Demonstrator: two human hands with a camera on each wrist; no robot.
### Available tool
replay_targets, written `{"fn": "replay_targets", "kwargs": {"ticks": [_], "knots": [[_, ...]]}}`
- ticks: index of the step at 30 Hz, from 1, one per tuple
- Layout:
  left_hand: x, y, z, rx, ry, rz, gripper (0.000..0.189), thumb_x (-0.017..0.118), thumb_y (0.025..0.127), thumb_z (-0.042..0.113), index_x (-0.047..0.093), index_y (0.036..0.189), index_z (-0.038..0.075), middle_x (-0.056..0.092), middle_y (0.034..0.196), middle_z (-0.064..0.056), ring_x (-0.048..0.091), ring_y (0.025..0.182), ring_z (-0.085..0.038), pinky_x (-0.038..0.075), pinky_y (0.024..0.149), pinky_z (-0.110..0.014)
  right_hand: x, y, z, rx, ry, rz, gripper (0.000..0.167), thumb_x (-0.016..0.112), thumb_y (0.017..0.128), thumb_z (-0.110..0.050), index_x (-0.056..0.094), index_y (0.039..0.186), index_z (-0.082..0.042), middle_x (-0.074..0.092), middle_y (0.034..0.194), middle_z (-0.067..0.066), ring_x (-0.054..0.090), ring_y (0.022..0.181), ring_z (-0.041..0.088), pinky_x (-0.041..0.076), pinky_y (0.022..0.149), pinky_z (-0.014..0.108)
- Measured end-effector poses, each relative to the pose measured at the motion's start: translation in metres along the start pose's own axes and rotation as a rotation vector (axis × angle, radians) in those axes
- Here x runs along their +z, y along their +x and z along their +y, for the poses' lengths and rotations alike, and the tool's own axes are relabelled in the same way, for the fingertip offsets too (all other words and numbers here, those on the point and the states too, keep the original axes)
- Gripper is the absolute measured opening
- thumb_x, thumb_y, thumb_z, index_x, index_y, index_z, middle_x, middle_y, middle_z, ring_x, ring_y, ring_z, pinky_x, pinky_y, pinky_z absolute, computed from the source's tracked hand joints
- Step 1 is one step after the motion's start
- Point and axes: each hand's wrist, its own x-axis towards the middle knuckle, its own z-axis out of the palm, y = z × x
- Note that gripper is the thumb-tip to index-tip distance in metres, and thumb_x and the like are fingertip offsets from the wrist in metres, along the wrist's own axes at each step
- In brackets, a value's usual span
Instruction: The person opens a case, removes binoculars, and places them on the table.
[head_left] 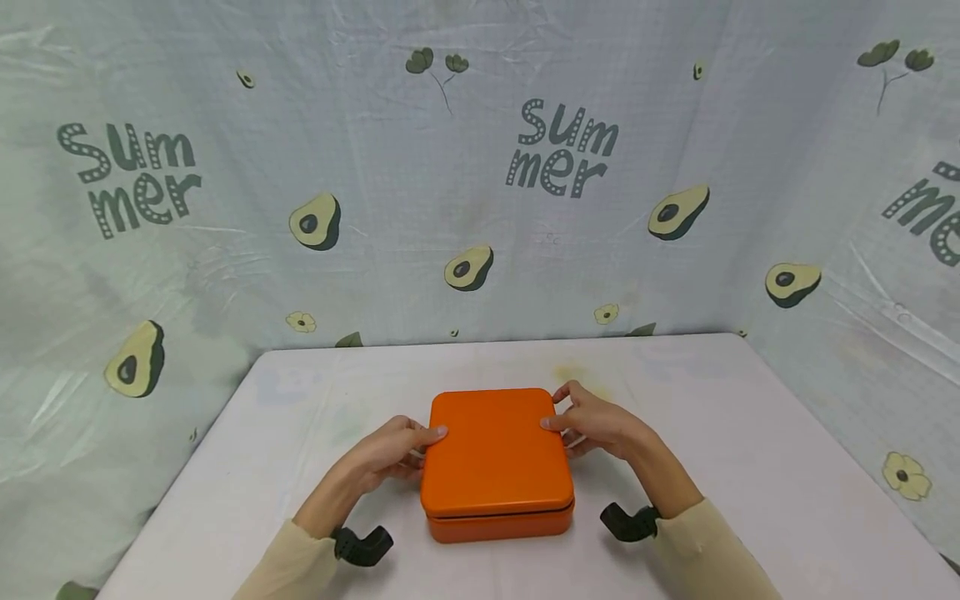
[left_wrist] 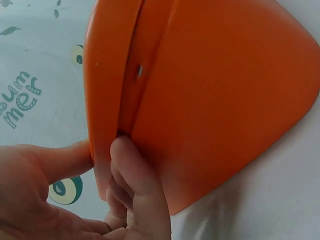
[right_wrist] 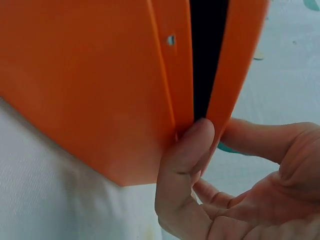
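An orange square box with rounded corners stands in the middle of the table, its lid (head_left: 497,450) above the box's lower part (head_left: 501,528). My left hand (head_left: 388,450) pinches the lid's left edge, thumb on top and a finger (left_wrist: 134,167) under the rim. On the opposite side, my right hand (head_left: 598,423) grips the lid's right edge the same way. In the right wrist view a dark gap (right_wrist: 207,55) shows between lid and lower part; on the left the seam is narrower. The box's contents are hidden.
The table (head_left: 322,492) has a white cover with a faint yellow stain (head_left: 573,373) behind my right hand. A pale curtain (head_left: 390,150) printed with avocados and lettering hangs behind and along both sides. A black band with a camera mount (head_left: 363,546) sits on each wrist.
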Motion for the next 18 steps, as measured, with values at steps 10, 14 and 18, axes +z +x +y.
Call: {"fn": "replay_targets", "kwargs": {"ticks": [10,14,18], "knots": [[-0.002,-0.006,0.004,0.020,0.047,0.034,0.039,0.073,0.096,0.034,0.059,0.109,0.000,0.068,0.098,-0.010,0.065,0.070,-0.017,0.062,0.064,-0.029,-0.008,-0.002,0.000,-0.027,0.010,-0.043,0.076,0.081,0.088,-0.020,0.036,0.147,-0.003,0.065,0.110,0.016,0.066,0.091,0.024,0.064,0.084,0.039],[-0.005,-0.007,0.005,0.023,0.040,0.022,0.049,0.080,0.090,0.030,0.055,0.117,-0.002,0.069,0.097,-0.010,0.067,0.070,-0.017,0.064,0.065,-0.031,-0.010,-0.003,-0.001,-0.046,-0.010,-0.062,0.082,0.083,0.086,-0.016,0.035,0.152,-0.003,0.063,0.109,0.016,0.067,0.089,0.023,0.065,0.081,0.039],[-0.005,-0.006,0.006,0.021,0.043,0.025,0.056,0.083,0.087,0.029,0.053,0.122,-0.003,0.071,0.096,-0.010,0.068,0.069,-0.018,0.064,0.065,-0.030,-0.012,-0.002,0.001,-0.059,-0.014,-0.066,0.083,0.083,0.085,-0.012,0.035,0.152,-0.003,0.061,0.107,0.015,0.067,0.086,0.022,0.066,0.077,0.038]]}}
